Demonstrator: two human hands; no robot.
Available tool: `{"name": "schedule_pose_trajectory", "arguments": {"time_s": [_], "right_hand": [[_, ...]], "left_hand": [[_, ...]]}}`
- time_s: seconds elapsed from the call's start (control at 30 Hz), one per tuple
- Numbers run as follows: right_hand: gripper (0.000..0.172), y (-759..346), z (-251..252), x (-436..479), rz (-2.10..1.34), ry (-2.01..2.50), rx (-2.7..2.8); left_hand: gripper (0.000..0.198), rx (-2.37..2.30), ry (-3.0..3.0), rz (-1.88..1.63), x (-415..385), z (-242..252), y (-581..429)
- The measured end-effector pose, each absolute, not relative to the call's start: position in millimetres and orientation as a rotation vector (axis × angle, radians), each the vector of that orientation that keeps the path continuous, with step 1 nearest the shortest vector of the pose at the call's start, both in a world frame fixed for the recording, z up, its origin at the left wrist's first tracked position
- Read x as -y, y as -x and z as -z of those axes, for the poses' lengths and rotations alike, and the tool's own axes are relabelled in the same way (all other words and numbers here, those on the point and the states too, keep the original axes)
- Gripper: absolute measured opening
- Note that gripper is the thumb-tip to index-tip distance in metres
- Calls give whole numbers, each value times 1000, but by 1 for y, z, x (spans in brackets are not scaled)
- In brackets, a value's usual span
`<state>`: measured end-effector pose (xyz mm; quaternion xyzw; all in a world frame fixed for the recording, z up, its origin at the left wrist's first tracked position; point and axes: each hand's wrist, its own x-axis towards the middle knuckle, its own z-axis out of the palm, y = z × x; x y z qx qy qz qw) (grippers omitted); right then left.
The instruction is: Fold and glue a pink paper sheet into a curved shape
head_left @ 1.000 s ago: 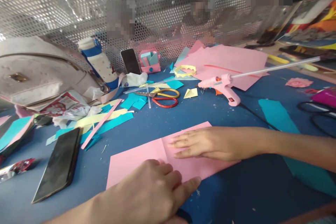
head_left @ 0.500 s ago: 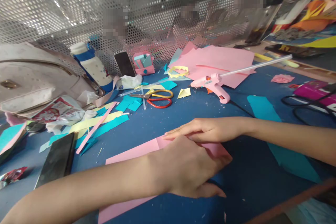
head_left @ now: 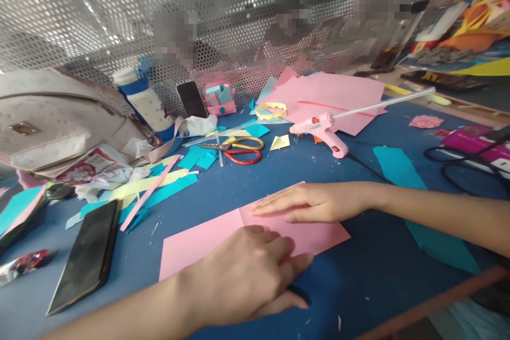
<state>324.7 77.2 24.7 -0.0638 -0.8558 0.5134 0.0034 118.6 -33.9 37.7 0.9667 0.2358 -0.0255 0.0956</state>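
A pink sheet of paper [head_left: 207, 244] with a crease across it lies on the blue table in front of me. My right hand [head_left: 319, 203] rests flat on its upper right part, fingers stretched out. Over the paper's lower edge is my left hand [head_left: 251, 271], back upward, its fingers loosely bent and the thumb held apart. Nothing shows in its grasp, though the fingertips are partly hidden. Beyond the hands lie a pink hot glue gun [head_left: 324, 130] with a clear glue stick and scissors [head_left: 239, 149] with yellow and red handles.
A black phone [head_left: 85, 255] lies at the left beside paper strips [head_left: 151, 191]. Behind stand a bag [head_left: 51, 117], a bottle [head_left: 145, 101] and a second phone [head_left: 192, 99]. Pink sheets [head_left: 338, 93] are stacked at the back. A blue strip [head_left: 402, 170] passes under my right forearm.
My left hand has moved left and toward me across the pink paper, uncovering more of its right part. My right hand stays nearly in place, flat on the sheet.
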Motion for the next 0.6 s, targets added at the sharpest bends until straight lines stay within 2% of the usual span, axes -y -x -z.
{"name": "schedule_pose_trajectory", "arguments": {"time_s": [0.27, 0.37, 0.6], "right_hand": [[48, -323, -30, -76, -1636, 281, 2687], [47, -322, -32, -75, -1639, 313, 2685], [48, -321, -34, -71, -1595, 357, 2718]], "left_hand": [[39, -1007, -2933, -13, 92, -37, -59], [42, -1206, -3034, -195, 113, -33, -33], [38, -1501, -3058, -233, 163, -27, 14]]}}
